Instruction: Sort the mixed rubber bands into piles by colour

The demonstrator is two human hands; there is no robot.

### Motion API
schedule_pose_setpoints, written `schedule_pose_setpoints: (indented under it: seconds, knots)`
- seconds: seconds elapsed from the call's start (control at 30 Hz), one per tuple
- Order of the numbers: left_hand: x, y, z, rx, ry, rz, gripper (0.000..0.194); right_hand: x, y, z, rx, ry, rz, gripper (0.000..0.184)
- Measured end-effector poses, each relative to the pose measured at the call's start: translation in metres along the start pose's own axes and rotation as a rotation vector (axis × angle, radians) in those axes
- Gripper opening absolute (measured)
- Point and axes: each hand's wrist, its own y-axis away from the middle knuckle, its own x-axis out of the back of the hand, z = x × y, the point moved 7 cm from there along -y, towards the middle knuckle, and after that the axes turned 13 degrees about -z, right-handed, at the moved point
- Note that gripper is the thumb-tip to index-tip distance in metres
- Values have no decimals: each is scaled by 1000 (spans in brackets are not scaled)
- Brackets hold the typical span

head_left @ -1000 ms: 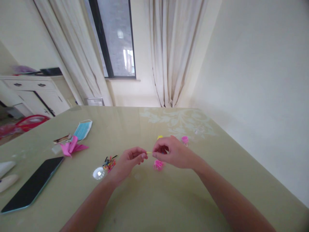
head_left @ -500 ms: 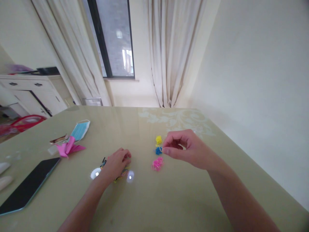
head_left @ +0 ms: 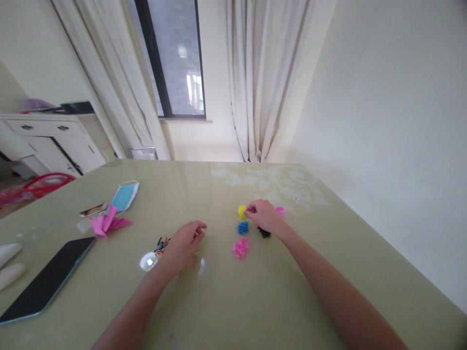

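Observation:
Small heaps of thin bands lie sorted by colour on the olive table (head_left: 226, 301): yellow (head_left: 241, 211), blue (head_left: 242, 227), pink (head_left: 241, 248), black (head_left: 264, 233) and a second pink one (head_left: 280, 211). My right hand (head_left: 263, 216) reaches over them, its fingers pinched together at the yellow heap. My left hand (head_left: 184, 244) hovers by a mixed pile of coloured bands (head_left: 163, 244), fingers curled with the thumb and forefinger pinched; what they hold is too small to see.
A dark phone (head_left: 47, 278) lies at the left near the table edge. Behind it are a pink folded paper (head_left: 107, 222), a blue face mask (head_left: 124, 195) and a small round clear lid (head_left: 149, 261). A wall runs along the right; curtains and a window stand behind.
My right hand moved forward and down from above the blue heap to the yellow heap. My left hand lifted slightly off the mixed pile. A second ago both hands held one yellow band between them.

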Motion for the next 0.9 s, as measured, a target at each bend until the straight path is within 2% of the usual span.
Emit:
schedule_pose_setpoints:
  seconds: [0.13,0.27,0.4,0.53,0.6,0.7,0.8,0.9]
  knots:
    - [6,2,15,-68,276,-2,19,-9,-4,11,-39,27,46,15]
    - [3,4,27,-123,661,-71,23,-2,-2,10,-46,45,96,17]
    - [-2,11,33,-167,1070,-113,32,12,12,-10,24,50,146,24]
    - [-1,18,42,-227,1367,-159,31,23,43,-31,144,16,212,28]
    - [1,20,45,-258,1419,-155,29,23,60,-30,165,-62,226,31]
    - [4,20,47,-294,1414,-139,28,15,76,-14,154,-206,252,34]
    - [4,19,46,-310,1393,-113,30,5,81,7,106,-268,315,34]
    - [3,15,44,-296,1356,-81,33,-3,79,17,81,-255,358,33]
